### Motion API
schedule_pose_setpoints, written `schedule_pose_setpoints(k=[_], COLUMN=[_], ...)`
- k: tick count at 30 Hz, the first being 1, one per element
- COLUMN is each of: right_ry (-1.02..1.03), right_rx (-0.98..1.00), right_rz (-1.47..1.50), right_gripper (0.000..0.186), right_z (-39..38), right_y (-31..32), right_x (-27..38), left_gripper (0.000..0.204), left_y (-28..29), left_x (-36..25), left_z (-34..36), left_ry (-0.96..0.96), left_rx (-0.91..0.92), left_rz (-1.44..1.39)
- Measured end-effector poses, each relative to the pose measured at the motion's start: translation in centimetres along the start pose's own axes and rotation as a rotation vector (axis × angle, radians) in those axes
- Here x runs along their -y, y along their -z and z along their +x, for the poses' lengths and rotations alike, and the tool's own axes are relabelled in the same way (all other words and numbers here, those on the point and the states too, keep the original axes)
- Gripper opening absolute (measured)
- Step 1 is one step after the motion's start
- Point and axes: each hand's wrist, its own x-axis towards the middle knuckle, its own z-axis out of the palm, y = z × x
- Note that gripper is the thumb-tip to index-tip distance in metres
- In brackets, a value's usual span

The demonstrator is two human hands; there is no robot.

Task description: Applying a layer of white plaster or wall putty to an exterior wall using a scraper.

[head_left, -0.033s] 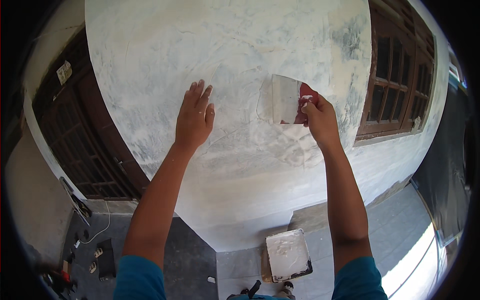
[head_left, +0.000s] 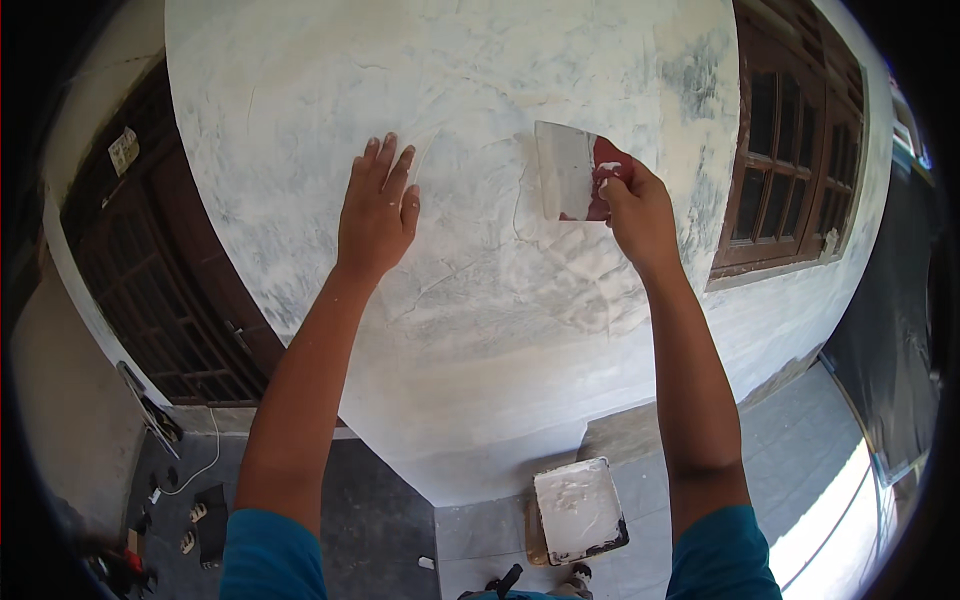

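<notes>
The fingers of a person's right hand (head_left: pixel 642 222) clamp on the red handle of a broad scraper (head_left: pixel 567 172), whose blade extends to their left along a pale wall (head_left: pixel 450 340). The fingers of the left hand (head_left: pixel 375 225) stand slightly apart, bare and pointing upward; whether they touch the wall cannot be told. Between them and the blade's long outer edge lies a clear strip of wall, and more of it stretches above both sets of fingers to the top of the view. Right of the right fingers, the surface runs to a brown-framed window (head_left: pixel 790 155); left of the left fingers, it stops at an edge, a dark brown door (head_left: pixel 135 270) beyond. The blade is thin, flat, greyish and nearly rectangular, and white paste marks the handle. The wall's coating is patchy white and grey, streaked with ridges and swirls. Well below the right fingers, a squarish tray (head_left: pixel 617 541) with a dark-smudged rim holds white paste, grey tiles (head_left: pixel 470 540) around it.
</notes>
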Motion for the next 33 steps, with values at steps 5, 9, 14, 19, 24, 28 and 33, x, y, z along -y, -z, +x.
schedule_pose_setpoints(k=[5,9,14,19,24,28,33], right_ry=[0.596,0.961,0.973,0.772,0.866,0.977,1.016], right_rx=[-0.256,-0.263,0.022,0.130,-0.393,-0.317,-0.024], right_rz=[-0.777,-1.164,-1.247,-0.888,-1.109,-1.321,-1.462], right_gripper=[0.026,0.043,0.047,0.037,0.035,0.043,0.045], right_z=[1.6,-0.2,-9.7,-10.7,0.6,1.9,-6.1], right_y=[-5.0,-10.9,-13.7,-10.8,-7.8,-11.3,-13.4], right_x=[4.7,-4.5,-11.0,-5.4,0.9,-3.0,-8.2], left_gripper=[0.053,0.054,0.060,0.058,0.058,0.058,0.058], left_y=[-0.1,-1.2,-1.6,-1.8,-2.2,-2.1,-2.0], left_x=[5.4,5.5,5.8,6.3,5.9,5.8,5.8], left_z=[4.7,4.0,4.0,3.6,4.1,4.1,3.9], left_ry=[-0.098,-0.080,-0.092,-0.078,-0.105,-0.102,-0.093], left_rx=[-0.122,-0.138,-0.139,-0.134,-0.170,-0.176,-0.173], left_rz=[0.125,0.124,0.077,0.112,0.126,0.133,0.128])
